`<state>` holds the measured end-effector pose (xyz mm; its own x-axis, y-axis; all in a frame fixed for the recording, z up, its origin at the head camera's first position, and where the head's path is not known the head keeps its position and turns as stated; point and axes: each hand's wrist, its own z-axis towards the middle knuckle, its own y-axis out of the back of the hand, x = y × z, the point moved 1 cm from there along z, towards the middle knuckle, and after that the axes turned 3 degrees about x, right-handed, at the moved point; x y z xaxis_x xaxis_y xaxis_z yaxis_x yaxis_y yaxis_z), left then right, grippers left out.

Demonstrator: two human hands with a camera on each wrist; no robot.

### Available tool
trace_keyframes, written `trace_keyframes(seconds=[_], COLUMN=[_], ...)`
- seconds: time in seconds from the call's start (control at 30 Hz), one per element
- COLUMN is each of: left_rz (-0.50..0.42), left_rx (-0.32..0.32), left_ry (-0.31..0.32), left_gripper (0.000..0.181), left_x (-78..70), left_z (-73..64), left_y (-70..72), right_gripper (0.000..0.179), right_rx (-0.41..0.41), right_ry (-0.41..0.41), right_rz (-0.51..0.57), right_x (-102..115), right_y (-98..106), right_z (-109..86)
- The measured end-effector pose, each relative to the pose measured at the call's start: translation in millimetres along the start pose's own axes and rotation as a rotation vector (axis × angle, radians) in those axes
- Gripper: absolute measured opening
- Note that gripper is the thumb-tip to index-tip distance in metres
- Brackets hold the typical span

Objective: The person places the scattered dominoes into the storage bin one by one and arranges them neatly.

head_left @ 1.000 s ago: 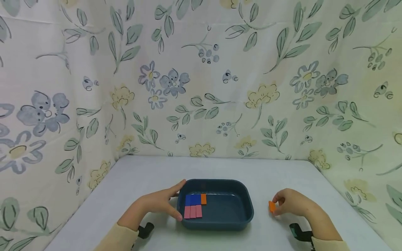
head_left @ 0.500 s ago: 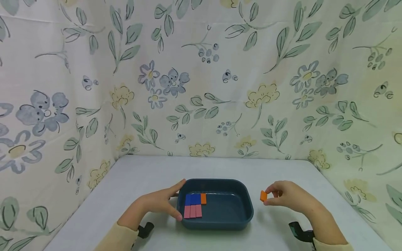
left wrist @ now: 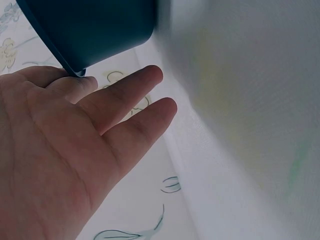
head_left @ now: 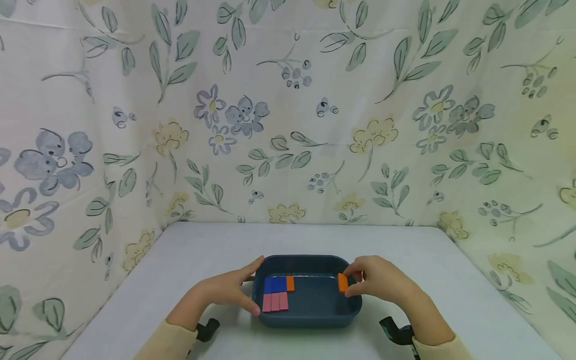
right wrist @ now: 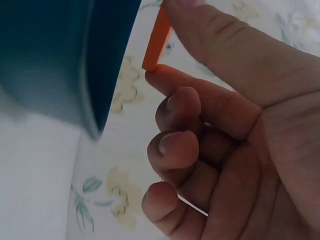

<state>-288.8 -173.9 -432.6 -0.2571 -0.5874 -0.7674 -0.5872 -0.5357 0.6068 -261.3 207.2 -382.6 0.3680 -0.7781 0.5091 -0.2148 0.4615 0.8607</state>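
A dark blue-grey rectangular tray sits on the table. Along its left side lie two blue tiles beside an orange tile, with several pink tiles in a row nearer me. My left hand spans the tray's left side, thumb and forefinger stretched along the rim; in the left wrist view its other fingers extend loosely below the rim. Between thumb and forefinger, my right hand pinches another orange tile by its edges, over the tray's right end. Its remaining fingers are curled.
The white table extends around the tray on all sides. A floral cloth hangs behind the table and along both sides. Black wrist mounts show on both wrists.
My right hand has lifted the orange tile from the table right of the tray and carried it left over the tray's right rim. My left hand stays at the tray's left side.
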Motion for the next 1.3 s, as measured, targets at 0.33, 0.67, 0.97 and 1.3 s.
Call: trace_keyframes(seconds=[0.33, 0.67, 0.97, 1.3], left_rz=[0.0, 0.035, 0.028, 0.027], left_rx=[0.006, -0.007, 0.0, -0.005], left_ry=[0.004, -0.007, -0.007, 0.008], left_gripper=[0.126, 0.127, 0.125, 0.125], left_x=[-0.1, -7.4, -9.4, -14.0], left_z=[-1.6, -0.9, 0.3, -1.4], left_y=[-4.7, -5.1, -8.2, -8.4], right_gripper=[0.035, 0.032, 0.035, 0.036], right_rx=[0.072, 0.034, 0.003, -0.034], right_ry=[0.072, 0.051, 0.045, 0.019], right_rz=[-0.086, -0.293, -0.296, -0.321], right_x=[44, 68, 66, 64], right_y=[-36, -84, -99, -98], right_z=[28.2, 48.5, 47.1, 47.0])
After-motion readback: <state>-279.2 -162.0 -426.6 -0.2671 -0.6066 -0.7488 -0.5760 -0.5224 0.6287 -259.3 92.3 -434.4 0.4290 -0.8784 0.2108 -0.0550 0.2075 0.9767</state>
